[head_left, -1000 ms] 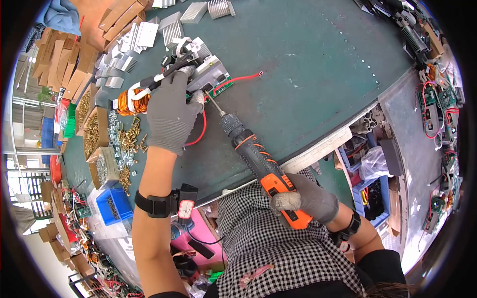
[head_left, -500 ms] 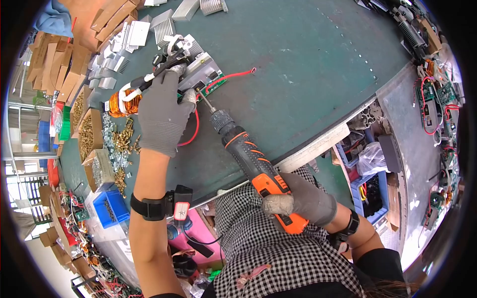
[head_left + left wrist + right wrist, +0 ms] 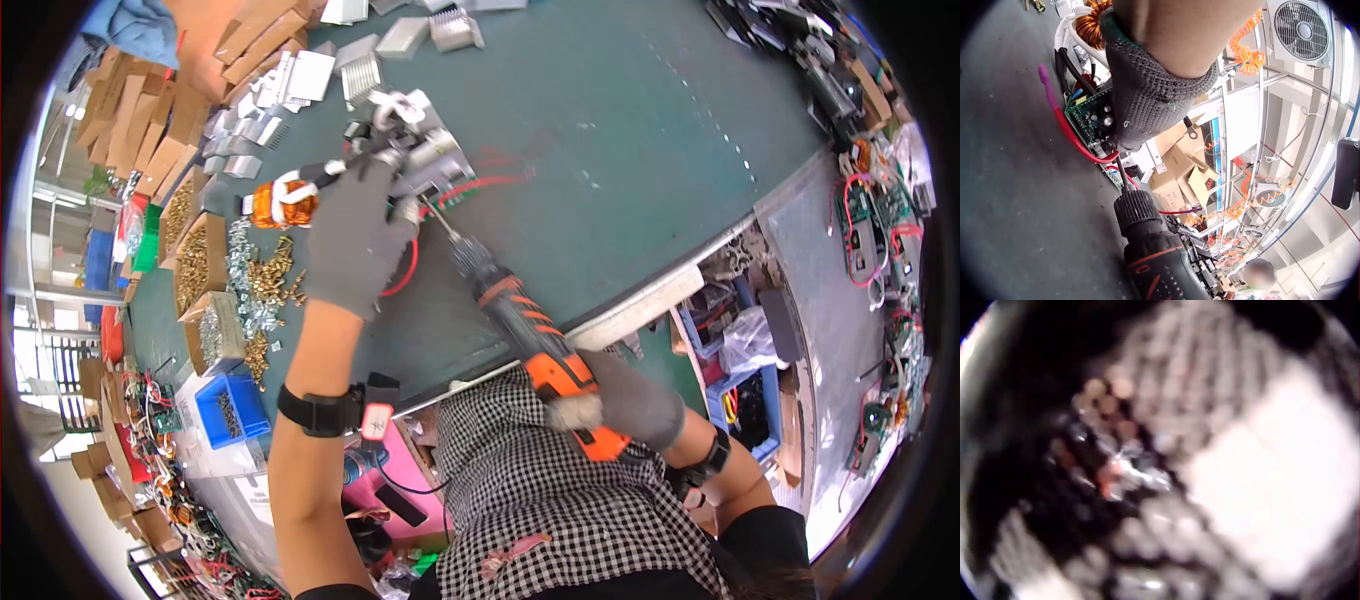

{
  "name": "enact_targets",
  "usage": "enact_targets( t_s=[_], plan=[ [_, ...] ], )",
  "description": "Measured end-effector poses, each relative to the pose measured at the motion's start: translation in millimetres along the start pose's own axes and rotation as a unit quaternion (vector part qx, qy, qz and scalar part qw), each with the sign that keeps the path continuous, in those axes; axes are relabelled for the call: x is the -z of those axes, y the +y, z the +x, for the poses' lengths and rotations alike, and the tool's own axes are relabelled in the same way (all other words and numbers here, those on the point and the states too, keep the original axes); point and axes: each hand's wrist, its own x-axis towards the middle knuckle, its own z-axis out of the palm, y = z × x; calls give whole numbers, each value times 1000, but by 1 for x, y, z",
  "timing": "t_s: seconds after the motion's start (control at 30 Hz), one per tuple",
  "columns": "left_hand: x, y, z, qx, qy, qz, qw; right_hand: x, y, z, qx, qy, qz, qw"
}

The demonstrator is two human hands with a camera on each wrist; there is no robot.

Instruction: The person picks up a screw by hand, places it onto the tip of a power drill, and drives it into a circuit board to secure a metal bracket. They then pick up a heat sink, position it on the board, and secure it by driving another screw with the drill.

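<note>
In the head view the gloved left hand (image 3: 358,235) grips the near-left side of a circuit board assembly with a metal heatsink (image 3: 437,160); its fingertips are partly hidden among black and white cables. A copper coil (image 3: 284,203) lies left of that hand. The gloved right hand (image 3: 635,400) is curled round the handle of a black and orange power screwdriver (image 3: 515,315). The driver's thin bit reaches the board edge beside the left thumb. In the left wrist view the bit meets the green board (image 3: 1092,119) near a red wire (image 3: 1074,139). The right wrist view is too blurred to read.
Loose heatsinks (image 3: 405,38) lie at the table's back left. Boxes of brass screws (image 3: 192,268), loose screws (image 3: 268,280) and a blue tray (image 3: 232,410) stand on the left. More wired boards (image 3: 862,235) lie at the far right.
The view shifts left, then back right. Over this the driver bit stays by the board edge, and the red wire's free end is now blurred. Both hands keep their hold.
</note>
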Motion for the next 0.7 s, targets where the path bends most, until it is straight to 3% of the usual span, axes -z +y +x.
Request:
enact_targets(
  t_s=[0.03,0.1,0.2,0.23,0.4,0.53,0.67,0.7],
  plan=[
    [5,4,-6,-13,6,-1,1000,3,-1,-8,-5,13,-49,999],
    [12,7,-16,-28,4,11,1000,8,12,-24,-57,37,3,998],
    [9,3,-27,-46,38,-5,998,15,26,-40,-48,54,-24,997],
    [12,7,-27,-31,29,-24,999,18,30,-42,-47,47,-21,998],
    [8,37,-17,13,129,77,989,18,33,-41,-44,36,12,998],
    [-11,36,-4,24,53,76,995,16,35,-44,-29,56,-23,998],
    [-16,27,3,-9,91,63,994,12,38,-42,-28,53,26,998],
    [-19,27,7,11,69,80,994,8,37,-41,-34,56,29,997]
  ],
)
